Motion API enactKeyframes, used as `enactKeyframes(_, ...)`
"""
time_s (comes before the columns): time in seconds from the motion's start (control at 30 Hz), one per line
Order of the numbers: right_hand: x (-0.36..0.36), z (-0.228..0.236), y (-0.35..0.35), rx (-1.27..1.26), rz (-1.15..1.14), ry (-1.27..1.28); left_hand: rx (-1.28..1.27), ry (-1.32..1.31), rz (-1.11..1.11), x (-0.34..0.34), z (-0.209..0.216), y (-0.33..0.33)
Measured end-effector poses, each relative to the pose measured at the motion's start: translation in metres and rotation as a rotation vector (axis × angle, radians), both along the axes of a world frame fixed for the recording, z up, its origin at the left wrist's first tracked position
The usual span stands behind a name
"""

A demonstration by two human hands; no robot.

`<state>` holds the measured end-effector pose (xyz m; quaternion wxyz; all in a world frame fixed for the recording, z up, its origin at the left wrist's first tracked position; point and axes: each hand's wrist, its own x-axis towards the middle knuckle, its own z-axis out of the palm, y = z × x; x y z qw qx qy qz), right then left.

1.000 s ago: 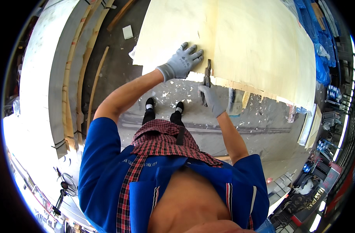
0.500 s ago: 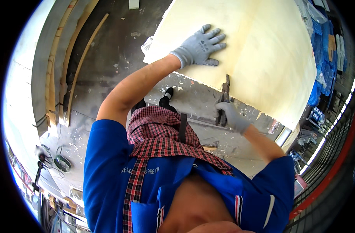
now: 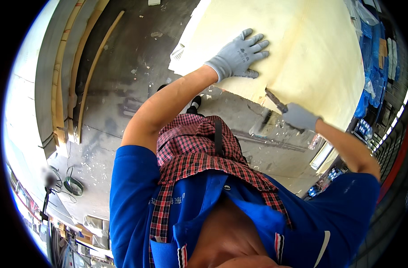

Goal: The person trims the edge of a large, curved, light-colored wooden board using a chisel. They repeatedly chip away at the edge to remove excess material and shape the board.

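A large pale-yellow sheet (image 3: 318,58) spreads out in front of me, with a ragged near edge. My left hand (image 3: 240,56), in a grey glove, lies flat on it near its left side, fingers spread. In my right hand (image 3: 300,117), also gloved, is a dark metal hand tool (image 3: 275,99) that looks like pliers. Its tip meets the sheet's near edge, right of my left hand. The closed right fingers hide the tool's handles. Below that edge is a blurred light and dark patch (image 3: 263,123) that I cannot make out.
Long curved-looking boards (image 3: 58,85) and a thin wooden strip (image 3: 96,67) lie to the left. Scraps litter the grey floor (image 3: 110,147). A coil of cable or hose (image 3: 73,186) sits at the lower left. Blue plastic-wrapped goods (image 3: 370,67) stand along the right.
My right hand has moved right and up, and the tool has swung from nearly upright to a slant, its tip pointing up-left. My left hand stays flat on the sheet, slightly farther right in view.
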<state>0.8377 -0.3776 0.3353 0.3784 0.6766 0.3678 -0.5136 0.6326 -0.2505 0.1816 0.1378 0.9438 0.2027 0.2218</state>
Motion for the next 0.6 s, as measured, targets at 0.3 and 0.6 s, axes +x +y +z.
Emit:
enactKeyframes(0.3,-0.096,-0.053,-0.113,0.102,-2.344,1.488,0.068,0.052,0.008,0.003,0.001,-0.003)
enactKeyframes(0.6,-0.12,-0.033,-0.195,0.381,-1.559,0.905,0.203,0.146,0.014,0.008,0.008,-0.002)
